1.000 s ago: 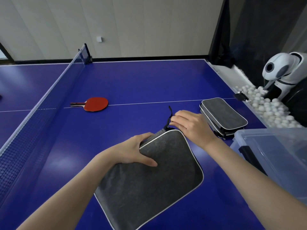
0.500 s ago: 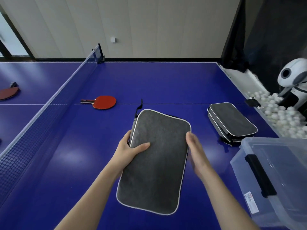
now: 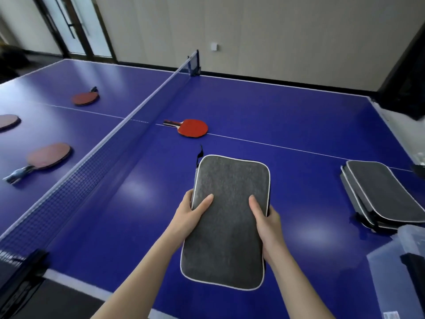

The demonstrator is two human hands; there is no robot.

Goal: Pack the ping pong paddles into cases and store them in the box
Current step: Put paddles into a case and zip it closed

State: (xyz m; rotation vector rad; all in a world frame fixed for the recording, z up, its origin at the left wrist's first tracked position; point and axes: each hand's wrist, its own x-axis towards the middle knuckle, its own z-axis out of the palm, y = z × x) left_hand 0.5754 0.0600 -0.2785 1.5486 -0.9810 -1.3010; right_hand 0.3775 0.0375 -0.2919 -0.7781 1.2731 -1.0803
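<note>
Grey case [image 3: 227, 217] between both hands, contents hidden, box [image 3: 400, 272] cropped

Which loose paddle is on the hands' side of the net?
The bright red paddle on the centre line, just beyond the held case. The other three lie across the net.

Counts: four paddles on the worktop [image 3: 276, 116] – one red paddle [image 3: 192, 127] on the near side of the net [image 3: 96, 157], three beyond it [image 3: 85, 98], [image 3: 8, 121], [image 3: 49, 155]. Grey cases: one held case [image 3: 227, 222], plus a stack [image 3: 386, 194] of what looked like two or three. One clear box [image 3: 395, 272]. Two hands.
</note>
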